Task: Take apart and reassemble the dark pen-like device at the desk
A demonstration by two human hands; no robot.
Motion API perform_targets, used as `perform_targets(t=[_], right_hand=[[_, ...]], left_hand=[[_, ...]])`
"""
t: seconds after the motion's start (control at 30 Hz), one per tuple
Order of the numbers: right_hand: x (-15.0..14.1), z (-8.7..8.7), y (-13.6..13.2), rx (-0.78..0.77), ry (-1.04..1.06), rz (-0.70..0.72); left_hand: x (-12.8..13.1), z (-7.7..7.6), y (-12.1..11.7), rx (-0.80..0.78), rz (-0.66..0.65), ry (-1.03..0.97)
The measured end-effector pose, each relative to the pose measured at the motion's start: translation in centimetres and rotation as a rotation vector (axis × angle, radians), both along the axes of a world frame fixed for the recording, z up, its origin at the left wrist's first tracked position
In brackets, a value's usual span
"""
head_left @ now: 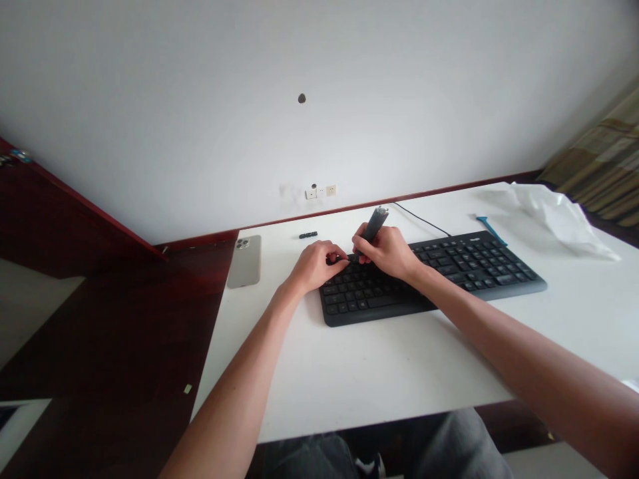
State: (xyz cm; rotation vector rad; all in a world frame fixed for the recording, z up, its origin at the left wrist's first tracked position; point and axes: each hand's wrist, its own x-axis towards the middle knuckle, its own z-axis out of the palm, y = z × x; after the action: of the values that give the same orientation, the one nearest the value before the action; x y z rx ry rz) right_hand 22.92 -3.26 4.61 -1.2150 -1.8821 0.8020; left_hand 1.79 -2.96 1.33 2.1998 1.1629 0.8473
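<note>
A black keyboard (479, 263) lies slightly angled on the white table. My right hand (392, 249) is closed around a thick dark grey pen-shaped tool (374, 225), held tilted with its lower end down at the keyboard's upper left keys. The exact kind of tool does not show. Beside it, my left hand (319, 263) rests over the upper left corner, thumb and forefinger pinched close to the tool's lower end. Whatever lies between those fingertips is too small to make out. Behind the left hand, a short row of small black pieces, looking like keycaps (308, 235), sits on the table.
A phone (245, 261) lies face down near the table's left edge. Right of the keyboard's back edge are a blue T-shaped tool (492, 230) and a crumpled white plastic bag (554, 216). The keyboard's cable (422, 218) runs toward the wall, which has sockets (321, 192).
</note>
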Motion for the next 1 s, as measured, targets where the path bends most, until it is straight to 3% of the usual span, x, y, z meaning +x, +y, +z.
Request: perform_targets(t=[0.27, 0.47, 0.77, 1.0], right_hand=[[-0.3, -0.2, -0.1, -0.039, 0.044, 0.008], [-0.3, -0.1, -0.1, -0.043, 0.022, -0.028], [-0.4, -0.3, -0.3, 0.018, -0.019, 0.027], [-0.2, -0.4, 0.3, -0.059, 0.062, 0.036]], left_hand=[[0.1, 0.0, -0.1, -0.015, 0.011, -0.010], [-0.2, -0.5, 0.5, -0.048, 0.044, -0.136], [0.1, -0.9, 1.1, -0.141, 0.055, -0.328], [0.2, -0.9, 0.5, -0.150, 0.037, -0.240]])
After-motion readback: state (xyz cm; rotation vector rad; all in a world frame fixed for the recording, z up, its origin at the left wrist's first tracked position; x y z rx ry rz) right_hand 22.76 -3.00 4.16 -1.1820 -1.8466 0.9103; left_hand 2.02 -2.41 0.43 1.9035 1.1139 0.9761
